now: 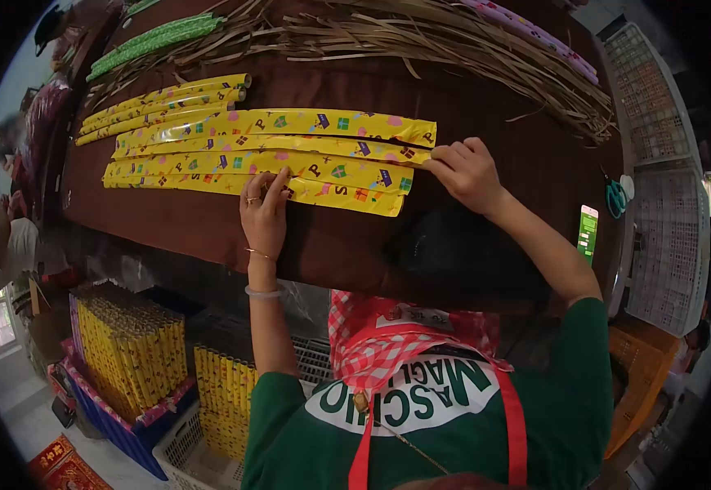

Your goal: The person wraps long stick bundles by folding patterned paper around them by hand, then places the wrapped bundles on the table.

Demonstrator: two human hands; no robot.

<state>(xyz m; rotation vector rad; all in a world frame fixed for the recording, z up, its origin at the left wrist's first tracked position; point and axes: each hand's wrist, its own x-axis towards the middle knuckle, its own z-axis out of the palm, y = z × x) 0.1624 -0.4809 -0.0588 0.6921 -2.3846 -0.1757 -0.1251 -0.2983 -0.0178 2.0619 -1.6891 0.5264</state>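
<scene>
Several glossy yellow strips (208,163) printed with gifts, letters and caps lie side by side and overlapping on the brown-covered table. My left hand (264,214) rests with fingers apart on the near edge of these strips; it wears a ring and bracelets. At the strips' right end, my right hand (466,173) pinches the end of one narrow yellow strip (380,151) between thumb and fingers. Just beyond them at the left lie several rolled yellow tubes (167,98) in the same print.
Long brown flat strips (355,37) lie along the far side, with green tubes (155,45) and a pink tube (547,41). Scissors (615,198) and a lit phone (588,233) sit at the right. Bundled yellow tubes (131,351) stand in a blue box (131,437) below.
</scene>
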